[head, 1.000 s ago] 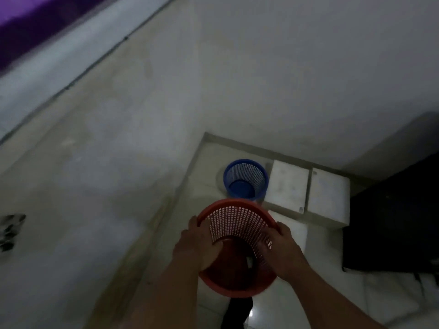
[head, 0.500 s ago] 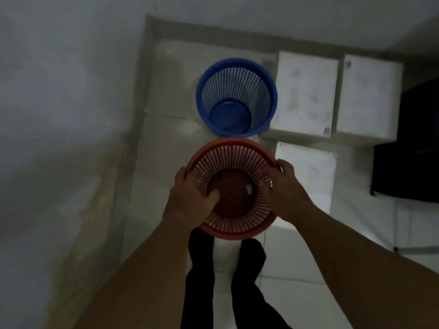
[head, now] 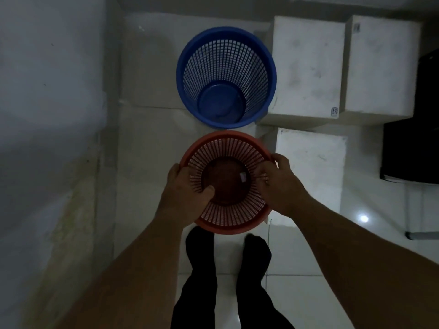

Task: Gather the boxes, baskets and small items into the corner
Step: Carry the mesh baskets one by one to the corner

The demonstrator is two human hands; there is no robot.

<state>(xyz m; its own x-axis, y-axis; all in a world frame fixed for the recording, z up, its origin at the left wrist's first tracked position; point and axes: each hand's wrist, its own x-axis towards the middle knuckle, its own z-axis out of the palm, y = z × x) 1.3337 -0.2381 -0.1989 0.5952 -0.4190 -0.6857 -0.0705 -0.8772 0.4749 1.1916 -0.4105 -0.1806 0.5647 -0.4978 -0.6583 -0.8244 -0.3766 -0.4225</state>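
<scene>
Lower and closer than a second ago, the red mesh basket (head: 225,148) is now sitting in the view between the blue mesh basket (head: 190,67) and the person's dark-trousered legs (head: 202,269), which were out of sight back then. Both hands are still gripping it.

Head view: the left hand (head: 183,186) is clasping the basket's left rim, with the thumb hooking inside against the mesh and the fingers wrapping the outside. The right hand (head: 280,186) is curling over the right rim in the same way. Whether the red basket is resting on the tiled floor (head: 147,162) or hanging just above it is hard to tell from straight overhead. A small pale patch (head: 243,176) is showing on its dark bottom, perhaps a sticker.

The blue basket is standing upright in the corner, its near rim looking almost in contact with the red basket's far rim. Just beside it on the right, two white boxes (head: 306,67) (head: 380,67) are sitting side by side along the far wall. A third white box (head: 311,167) is lying in front of them, just beside the red basket and partly under the right hand. A black object (head: 413,150) is filling the right edge, and a pale wall (head: 47,91) is running down the left.
</scene>
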